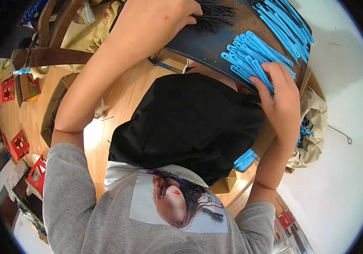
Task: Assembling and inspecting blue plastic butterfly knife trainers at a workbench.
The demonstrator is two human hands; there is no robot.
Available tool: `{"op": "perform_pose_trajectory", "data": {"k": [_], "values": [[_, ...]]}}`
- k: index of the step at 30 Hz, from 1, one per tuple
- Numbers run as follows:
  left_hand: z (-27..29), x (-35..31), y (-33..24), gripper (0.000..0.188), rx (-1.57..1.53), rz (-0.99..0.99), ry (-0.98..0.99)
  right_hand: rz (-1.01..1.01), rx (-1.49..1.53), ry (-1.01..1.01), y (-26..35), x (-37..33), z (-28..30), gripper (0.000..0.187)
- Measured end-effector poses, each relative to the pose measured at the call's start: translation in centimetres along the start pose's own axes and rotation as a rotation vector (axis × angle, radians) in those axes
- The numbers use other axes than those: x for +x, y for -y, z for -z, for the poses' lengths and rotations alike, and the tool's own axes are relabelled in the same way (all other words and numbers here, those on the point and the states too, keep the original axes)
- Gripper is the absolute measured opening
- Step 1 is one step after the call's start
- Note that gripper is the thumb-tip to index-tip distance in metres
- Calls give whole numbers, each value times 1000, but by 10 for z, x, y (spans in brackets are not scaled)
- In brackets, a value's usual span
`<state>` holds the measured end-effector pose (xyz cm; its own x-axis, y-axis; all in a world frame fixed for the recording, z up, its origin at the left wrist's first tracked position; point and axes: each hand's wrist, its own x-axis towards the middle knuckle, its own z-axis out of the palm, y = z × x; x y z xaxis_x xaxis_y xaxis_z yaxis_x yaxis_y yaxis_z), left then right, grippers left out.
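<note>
My left hand (176,13) is at the top edge of the view, its fingers curled beside a pile of thin black strands (213,16) on the dark tabletop (198,42). What those fingers pinch, if anything, is hidden. My right hand (282,93) is closed around the near end of a blue plastic strip (264,76), thumb on one side and fingers on the other. That strip lies at the edge of a stack of similar blue strips (253,48) with holed, rounded ends. Farther right, a second bunch of blue strips (281,27) rests along the table's side.
A paper sack (314,144) with blue pieces stands right of the table, by a white wall (342,190). Another blue bundle (245,160) lies below. A wooden chair frame (54,57), red crates (19,145) and cardboard boxes (56,106) are on the left. Black cloth (185,122) covers my lap.
</note>
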<state>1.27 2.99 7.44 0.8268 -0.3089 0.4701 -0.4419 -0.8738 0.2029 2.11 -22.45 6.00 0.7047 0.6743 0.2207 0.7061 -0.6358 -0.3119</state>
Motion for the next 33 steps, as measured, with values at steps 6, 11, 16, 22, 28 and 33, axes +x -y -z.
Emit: {"op": "perform_pose_trajectory", "data": {"k": [6, 11, 16, 22, 28, 33], "values": [[1, 1, -5, 12, -54, 42, -93, 52, 26, -89, -4, -2, -5, 19], [3, 2, -10, 11, -83, 75, -157, 79, 66, -122, -8, 0, -9, 21], [-5, 9, -23, 11, -391, 223, -304, 20, 61, -244, -6, 2, -7, 23], [-23, 23, -28, 12, -790, 321, -366, -318, 282, -249, 4, 4, 4, 18], [-59, 27, -44, 10, -831, 282, -468, -24, 66, -390, -14, 17, -9, 23], [-80, 23, -48, 12, -861, 314, -406, -9, 117, -386, -7, 34, -7, 19]]}}
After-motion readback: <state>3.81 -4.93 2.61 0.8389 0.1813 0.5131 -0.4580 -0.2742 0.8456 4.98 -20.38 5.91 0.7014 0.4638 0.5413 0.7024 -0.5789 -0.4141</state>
